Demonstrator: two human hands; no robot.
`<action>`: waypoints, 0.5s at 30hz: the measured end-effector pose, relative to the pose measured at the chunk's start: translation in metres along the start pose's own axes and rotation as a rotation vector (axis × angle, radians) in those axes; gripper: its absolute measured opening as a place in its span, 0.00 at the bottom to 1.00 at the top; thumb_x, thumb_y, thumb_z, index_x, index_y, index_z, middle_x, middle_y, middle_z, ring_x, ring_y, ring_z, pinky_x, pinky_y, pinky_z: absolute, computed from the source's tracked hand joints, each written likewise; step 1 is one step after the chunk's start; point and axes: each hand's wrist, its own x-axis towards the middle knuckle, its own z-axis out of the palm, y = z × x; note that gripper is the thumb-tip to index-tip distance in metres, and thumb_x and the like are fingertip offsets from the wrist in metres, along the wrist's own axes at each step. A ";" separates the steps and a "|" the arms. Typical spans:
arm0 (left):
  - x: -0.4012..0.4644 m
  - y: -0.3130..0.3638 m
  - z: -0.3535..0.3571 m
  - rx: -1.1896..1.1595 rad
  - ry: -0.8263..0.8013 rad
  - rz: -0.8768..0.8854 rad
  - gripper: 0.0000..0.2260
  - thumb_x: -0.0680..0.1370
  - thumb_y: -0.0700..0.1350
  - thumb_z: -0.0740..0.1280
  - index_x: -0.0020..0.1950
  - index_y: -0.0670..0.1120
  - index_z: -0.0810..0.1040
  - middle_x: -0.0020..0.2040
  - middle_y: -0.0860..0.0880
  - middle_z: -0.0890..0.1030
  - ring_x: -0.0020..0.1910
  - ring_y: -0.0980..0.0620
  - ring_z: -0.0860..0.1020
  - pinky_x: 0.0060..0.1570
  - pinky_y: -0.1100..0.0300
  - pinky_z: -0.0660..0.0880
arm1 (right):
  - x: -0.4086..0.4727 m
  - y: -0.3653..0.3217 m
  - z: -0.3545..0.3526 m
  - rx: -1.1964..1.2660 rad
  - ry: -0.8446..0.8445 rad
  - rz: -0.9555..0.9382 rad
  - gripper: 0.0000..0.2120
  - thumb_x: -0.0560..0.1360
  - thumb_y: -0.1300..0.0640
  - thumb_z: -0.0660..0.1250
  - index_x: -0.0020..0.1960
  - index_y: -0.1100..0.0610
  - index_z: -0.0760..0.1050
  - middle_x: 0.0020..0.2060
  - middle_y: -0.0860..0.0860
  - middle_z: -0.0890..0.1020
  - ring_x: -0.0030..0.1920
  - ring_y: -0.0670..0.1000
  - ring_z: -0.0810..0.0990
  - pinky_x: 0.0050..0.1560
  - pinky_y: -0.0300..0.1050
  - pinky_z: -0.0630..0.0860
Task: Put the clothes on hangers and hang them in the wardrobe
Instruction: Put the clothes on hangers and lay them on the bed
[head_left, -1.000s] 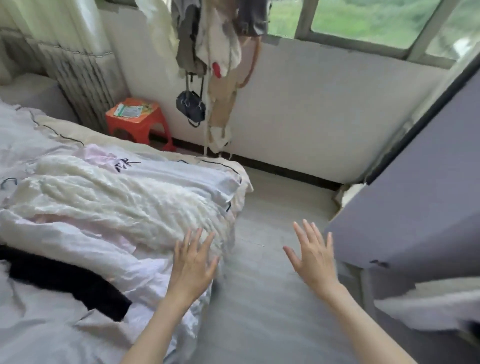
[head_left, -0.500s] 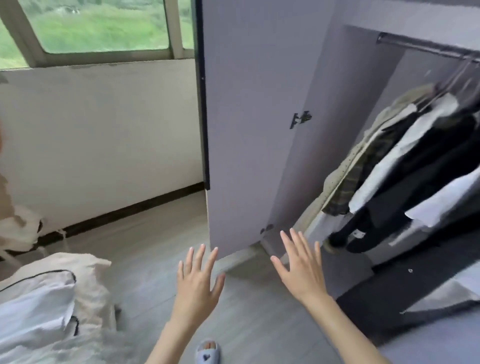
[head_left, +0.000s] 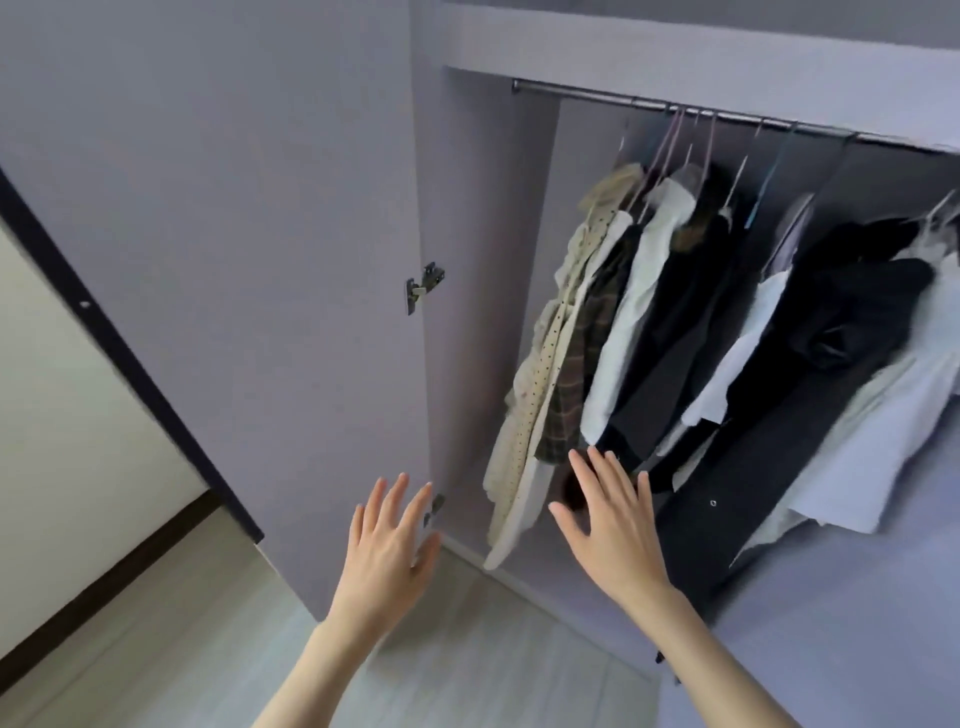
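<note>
nearest to you are your two bare forearms, reaching forward over the pale wooden floor (head_left: 467, 660); your left hand (head_left: 387, 545) is released, fingers straight and a little spread, and it holds nothing; it is in front of the low corner of the open wardrobe door (head_left: 234, 208); your right hand (head_left: 608, 525) is also released, fingers straight and spread, palm down, empty; its fingertips (head_left: 577, 460) are just below the hems of the hanging clothes, and i cannot tell if they touch the cloth.

behind the hands stands the wardrobe (head_left: 483, 260), lilac-grey, with its left door swung out to your left; two metal hinges join the door to the side panel, the upper hinge (head_left: 423, 286) at middle height and the lower hinge (head_left: 434, 509) just beside your left fingers; the door's dark edge runs slanted down to the floor, and left of it is a pale wall (head_left: 62, 389) with a dark skirting board at the bottom.

inside, the clothes already hang on hangers: a cream dotted garment (head_left: 550, 364) is first from the left, then a plaid shirt (head_left: 582, 374), a white garment (head_left: 631, 312), a dark jacket (head_left: 670, 353), and more black and white pieces (head_left: 857, 338) to the right; they are pressed close together and lean in the view.

farthest up, the thin hangers (head_left: 670, 145) hook over the metal rail (head_left: 597, 96) under the top panel.
</note>
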 end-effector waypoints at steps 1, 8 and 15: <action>0.011 0.001 0.004 -0.027 -0.022 0.003 0.24 0.78 0.58 0.57 0.73 0.52 0.62 0.74 0.44 0.61 0.74 0.39 0.55 0.68 0.45 0.53 | 0.010 0.005 -0.002 -0.019 0.006 0.006 0.30 0.75 0.40 0.50 0.69 0.56 0.67 0.67 0.56 0.71 0.69 0.57 0.67 0.66 0.64 0.60; 0.133 0.028 0.001 -0.128 0.007 0.061 0.35 0.70 0.65 0.40 0.75 0.53 0.57 0.76 0.48 0.56 0.75 0.45 0.48 0.71 0.49 0.51 | 0.132 0.040 -0.025 -0.104 0.106 -0.036 0.30 0.75 0.40 0.49 0.70 0.56 0.67 0.68 0.56 0.71 0.70 0.57 0.65 0.67 0.63 0.59; 0.261 0.077 -0.020 -0.217 0.054 0.085 0.31 0.74 0.64 0.48 0.73 0.50 0.61 0.74 0.47 0.61 0.75 0.47 0.53 0.71 0.54 0.52 | 0.262 0.059 -0.054 -0.175 0.184 -0.209 0.26 0.77 0.43 0.50 0.68 0.55 0.70 0.67 0.55 0.72 0.70 0.57 0.66 0.67 0.61 0.55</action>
